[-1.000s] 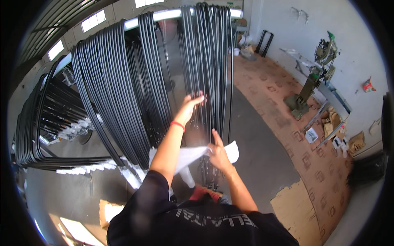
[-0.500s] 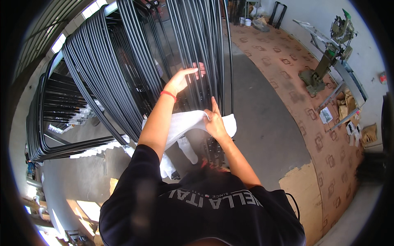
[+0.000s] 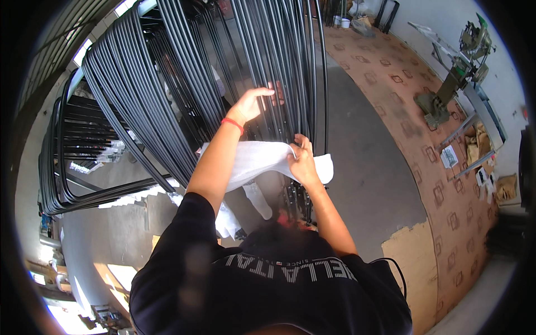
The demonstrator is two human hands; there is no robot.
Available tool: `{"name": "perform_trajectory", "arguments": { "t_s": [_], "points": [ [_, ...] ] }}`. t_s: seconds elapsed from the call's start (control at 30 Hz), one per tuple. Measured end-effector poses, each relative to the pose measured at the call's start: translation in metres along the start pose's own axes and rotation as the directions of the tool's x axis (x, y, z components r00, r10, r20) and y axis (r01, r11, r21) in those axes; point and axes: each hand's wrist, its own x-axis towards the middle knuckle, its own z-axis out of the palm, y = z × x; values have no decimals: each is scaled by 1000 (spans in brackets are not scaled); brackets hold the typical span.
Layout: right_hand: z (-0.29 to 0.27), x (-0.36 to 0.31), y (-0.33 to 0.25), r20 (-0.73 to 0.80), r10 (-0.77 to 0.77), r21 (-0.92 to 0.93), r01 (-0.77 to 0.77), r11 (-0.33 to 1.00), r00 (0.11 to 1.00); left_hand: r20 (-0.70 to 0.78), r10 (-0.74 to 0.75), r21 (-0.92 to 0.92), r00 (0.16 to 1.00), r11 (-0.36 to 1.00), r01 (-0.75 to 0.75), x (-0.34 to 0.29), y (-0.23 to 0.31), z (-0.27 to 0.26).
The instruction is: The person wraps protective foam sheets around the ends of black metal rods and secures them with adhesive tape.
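Long black metal tubes [image 3: 267, 50] hang in a dense row in front of me. My left hand [image 3: 251, 106], with a red band at the wrist, reaches in among them; its thumb lies in front and its fingers curl behind several tubes, partly hidden by them. A white foam sheet [image 3: 251, 159] drapes across the tubes below that hand and under my left forearm. My right hand [image 3: 303, 163] is closed on the sheet's upper edge, with its fingertips against the tubes. The sheet's right end sticks out beyond that hand.
More bent black tubes [image 3: 125, 84] hang on a rack at the left, some with white wrapping [image 3: 131, 196] at their ends. A green machine [image 3: 438, 103] stands on a patterned brown floor covering [image 3: 385, 78] at the right. Cardboard [image 3: 410, 251] lies on the floor.
My right hand's forefinger was stretched out upward and is now bent in toward the tubes. The left hand keeps nearly the same place among the tubes. The whole view has shifted slightly.
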Motion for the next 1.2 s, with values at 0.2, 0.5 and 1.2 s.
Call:
{"name": "perform_trajectory", "arguments": {
  "t_s": [0.2,0.5,1.2],
  "points": [
    [-8,-9,4,100,29,-46,-24,999,995,105,-40,47,994,998,35,-5,2,5],
    [-11,-75,71,751,339,428,-808,404,567,138,-228,45,964,974,224,-48,-87,0],
    [-35,-130,39,614,192,-267,-28,963,765,-205,32,271,978,962,25,-76,-119,34]
  ]
}}
